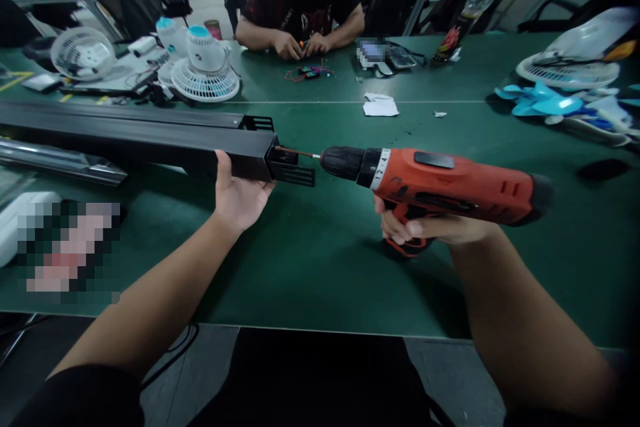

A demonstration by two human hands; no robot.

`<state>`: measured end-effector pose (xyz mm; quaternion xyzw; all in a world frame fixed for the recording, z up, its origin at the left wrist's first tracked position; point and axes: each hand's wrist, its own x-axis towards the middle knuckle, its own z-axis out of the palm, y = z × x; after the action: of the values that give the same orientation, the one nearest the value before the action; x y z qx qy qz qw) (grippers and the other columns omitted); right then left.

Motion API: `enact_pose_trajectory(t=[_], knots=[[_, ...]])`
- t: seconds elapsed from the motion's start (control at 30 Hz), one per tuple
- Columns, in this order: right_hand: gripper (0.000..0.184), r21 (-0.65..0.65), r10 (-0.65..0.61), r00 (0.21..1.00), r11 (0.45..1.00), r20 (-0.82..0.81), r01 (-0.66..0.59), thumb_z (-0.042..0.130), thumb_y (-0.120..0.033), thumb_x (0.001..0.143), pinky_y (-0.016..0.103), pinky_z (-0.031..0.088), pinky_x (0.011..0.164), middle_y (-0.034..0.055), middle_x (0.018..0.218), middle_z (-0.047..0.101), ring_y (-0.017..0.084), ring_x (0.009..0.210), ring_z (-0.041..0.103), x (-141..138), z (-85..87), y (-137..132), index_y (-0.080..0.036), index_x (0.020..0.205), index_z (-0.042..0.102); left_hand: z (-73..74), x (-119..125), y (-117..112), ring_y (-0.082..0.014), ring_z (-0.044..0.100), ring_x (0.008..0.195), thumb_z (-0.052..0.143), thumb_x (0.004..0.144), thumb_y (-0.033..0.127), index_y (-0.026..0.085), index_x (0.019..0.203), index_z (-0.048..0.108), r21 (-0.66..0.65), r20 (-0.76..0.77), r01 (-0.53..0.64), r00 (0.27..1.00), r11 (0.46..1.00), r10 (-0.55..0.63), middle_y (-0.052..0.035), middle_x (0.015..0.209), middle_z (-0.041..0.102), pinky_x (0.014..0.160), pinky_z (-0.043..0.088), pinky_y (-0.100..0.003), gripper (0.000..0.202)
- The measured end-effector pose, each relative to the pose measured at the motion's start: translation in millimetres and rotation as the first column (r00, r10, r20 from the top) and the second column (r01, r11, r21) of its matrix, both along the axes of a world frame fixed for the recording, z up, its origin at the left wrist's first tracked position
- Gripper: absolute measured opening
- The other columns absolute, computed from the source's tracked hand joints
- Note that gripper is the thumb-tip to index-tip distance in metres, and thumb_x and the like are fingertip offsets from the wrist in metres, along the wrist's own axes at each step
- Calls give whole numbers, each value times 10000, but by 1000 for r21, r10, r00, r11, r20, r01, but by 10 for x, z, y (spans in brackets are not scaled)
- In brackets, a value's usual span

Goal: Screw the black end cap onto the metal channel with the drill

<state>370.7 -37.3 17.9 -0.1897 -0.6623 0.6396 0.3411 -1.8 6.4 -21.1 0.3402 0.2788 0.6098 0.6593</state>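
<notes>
The black square tube lies lengthwise over the left part of the bench, its slotted open end pointing right. The long bit of the orange drill spans from chuck to that opening — I cannot tell how far in its tip sits. The left hand cups the tube near this end, thumb against the near side and fingers curled beneath. The right hand has its fingers wrapped round the drill's handle, holding it roughly level, nose to the left.

A second dark profile runs just behind the tube; a shiny strip lies on the near side. Farther out come white paper, fan parts at left, blue blades at right — and, across the bench, a seated person with both hands near coloured wires.
</notes>
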Motion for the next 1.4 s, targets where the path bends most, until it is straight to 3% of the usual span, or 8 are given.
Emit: enact_pose_trajectory(t=[0.2,0.37,0.63,0.93,1.07,1.4], knots=[[415,-24,111,994,993,7,-111,991,-364,987,351,731,709,-24,777,758,157,613,714,19,53,90,-209,1325,807,-24,11,31,-471,362,1849,642,1002,983,307,1593,750,20,-3,-21,1000,1000,21,-111,1663,774,1463,413,-623,904],[414,-22,151,988,988,31,-151,1013,-339,969,351,734,702,-18,764,761,155,595,711,38,112,162,-198,1296,801,-31,19,39,-452,334,1864,648,994,988,353,1655,712,27,-6,-11,1000,1000,11,-88,1670,772,1463,417,-619,920],[423,-23,217,974,976,62,-216,988,-357,993,412,765,800,-27,784,788,172,644,764,44,136,217,-215,1329,773,-41,32,39,-450,361,1853,654,986,998,316,1612,749,27,7,-23,1000,999,23,-94,1663,778,1464,414,-603,931],[407,-22,118,993,993,29,-118,1013,-323,956,348,719,661,-54,703,719,154,549,681,18,93,145,-219,1293,810,-73,-1,58,-459,370,1848,652,985,998,345,1679,696,45,6,-5,1000,999,5,-98,1674,770,1458,423,-619,954],[408,-6,94,995,996,46,-94,1006,-339,965,336,707,644,-33,740,748,173,597,720,29,45,115,-229,1308,814,-74,9,50,-467,368,1847,652,985,996,335,1695,676,37,1,-21,1000,999,21,-111,1699,751,1456,420,-616,970],[334,5,38,998,999,41,-38,978,-342,989,323,664,562,-35,718,724,165,545,669,2,53,59,-254,1284,846,51,134,-48,-485,379,1838,673,981,977,307,1604,739,-5,12,-95,995,995,95,-118,1646,780,1439,431,-620,918]])
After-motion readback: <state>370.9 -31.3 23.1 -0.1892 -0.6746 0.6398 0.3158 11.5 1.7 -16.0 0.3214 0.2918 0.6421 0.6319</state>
